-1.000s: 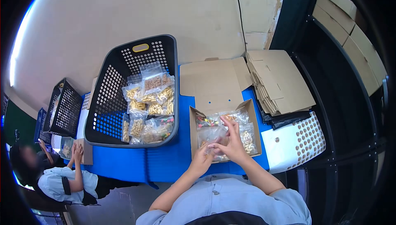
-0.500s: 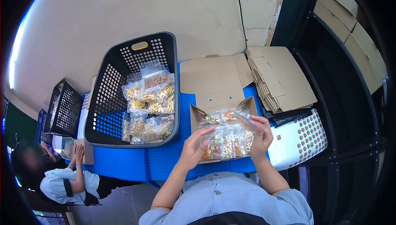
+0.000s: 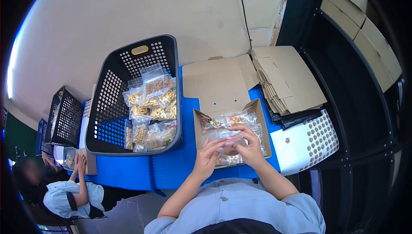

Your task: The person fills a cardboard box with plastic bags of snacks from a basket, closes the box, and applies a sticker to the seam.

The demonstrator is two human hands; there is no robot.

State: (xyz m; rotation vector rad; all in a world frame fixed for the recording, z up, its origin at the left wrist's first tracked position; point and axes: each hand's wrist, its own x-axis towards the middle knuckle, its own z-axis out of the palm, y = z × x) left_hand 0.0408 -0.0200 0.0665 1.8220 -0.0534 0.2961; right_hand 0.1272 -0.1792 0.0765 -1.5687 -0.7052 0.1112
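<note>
Both hands meet over an open cardboard box [image 3: 266,141] packed with clear snack bags. My left hand [image 3: 209,156] has its fingers closed on one side of a small clear plastic bag [image 3: 231,151]. Gripping the other side is my right hand [image 3: 248,145], its fingertips touching those of the left. What the held bag contains is mostly hidden, though something brownish shows through. Behind the hands lie a bag of colourful sweets [image 3: 213,123] and a bag of orange snacks [image 3: 234,118]; the hands cover much of the front row.
A black perforated basket [image 3: 107,96] holding several snack bags stands left on the blue tablecloth [image 3: 165,169]. Flattened cardboard boxes [image 3: 296,79] are stacked right, beside a sheet of round stickers [image 3: 296,148]. Another person [image 3: 64,195] works at far left. Dark shelving [image 3: 343,84] stands right.
My right hand has moved left and down with the bag to meet my left hand. My left hand, loosely open before, now grips the bag too. The camera view has shifted slightly.
</note>
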